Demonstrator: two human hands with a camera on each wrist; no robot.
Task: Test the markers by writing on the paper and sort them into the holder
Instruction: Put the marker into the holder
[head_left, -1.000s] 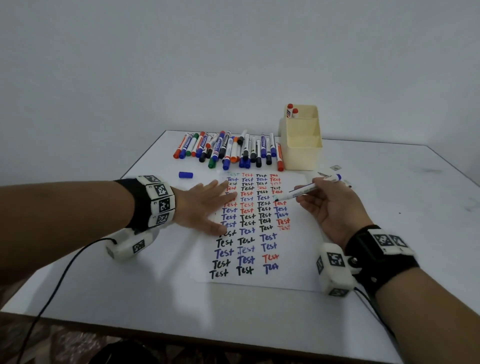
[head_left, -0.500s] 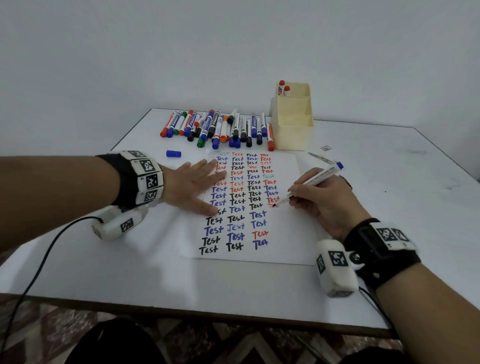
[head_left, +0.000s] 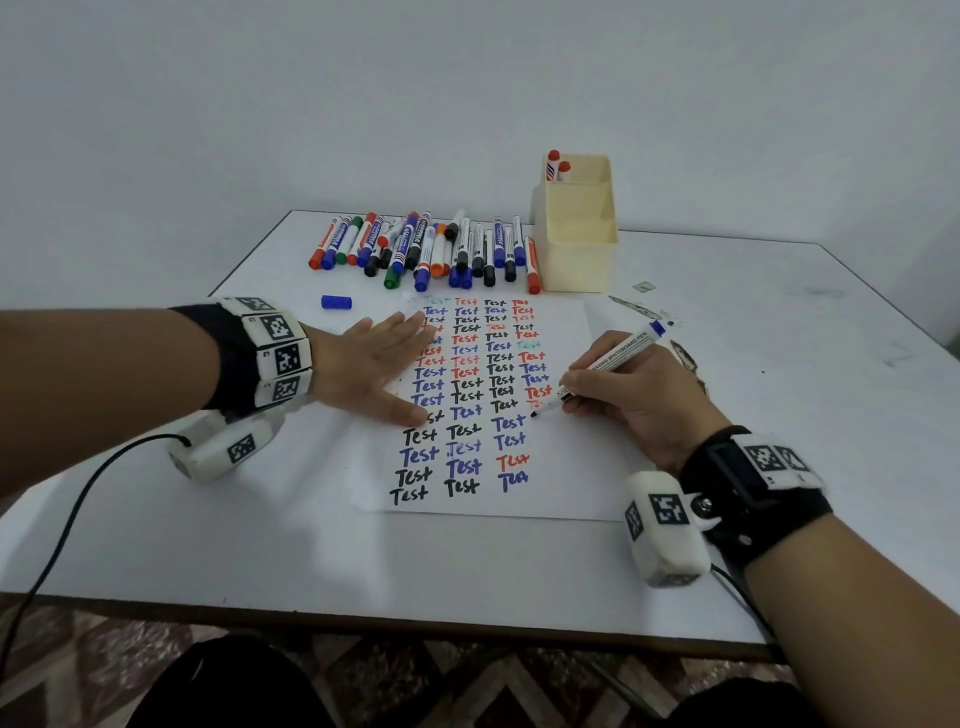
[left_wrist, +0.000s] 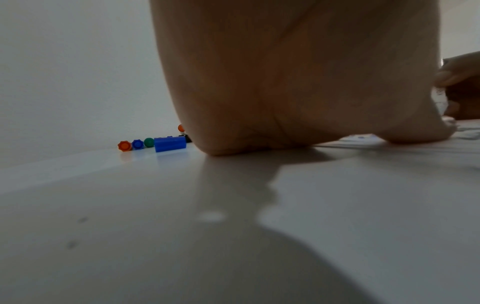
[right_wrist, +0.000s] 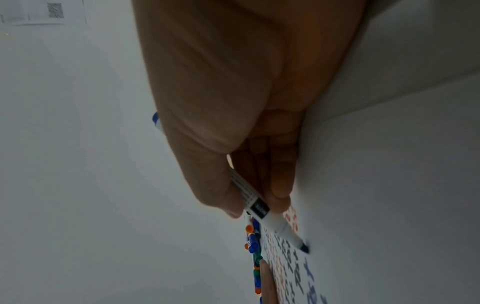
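Note:
A white paper (head_left: 571, 467) covered in columns of "Test" words lies mid-table. My left hand (head_left: 374, 371) lies flat with straight fingers on its left edge, holding it down; in the left wrist view the palm (left_wrist: 285, 82) fills the frame. My right hand (head_left: 639, 395) pinches an uncapped blue whiteboard marker (head_left: 613, 358), its tip touching the paper beside the fourth column. In the right wrist view the marker (right_wrist: 270, 218) sits between thumb and fingers. Its blue cap (head_left: 336, 302) lies left of the paper. A cream holder (head_left: 579, 244) holds two red-capped markers (head_left: 556, 165).
A row of several capped markers (head_left: 431, 249) in mixed colours lies behind the paper, left of the holder. The table's (head_left: 363, 566) front edge is near me, a wall behind. A cable (head_left: 62, 545) trails from my left wrist. Small paper scraps (head_left: 644, 286) lie right of the holder.
My right hand has lowered the marker from above the paper down to its surface, tip now touching near the fourth column. The left hand stays flat on the paper. The head view shifted.

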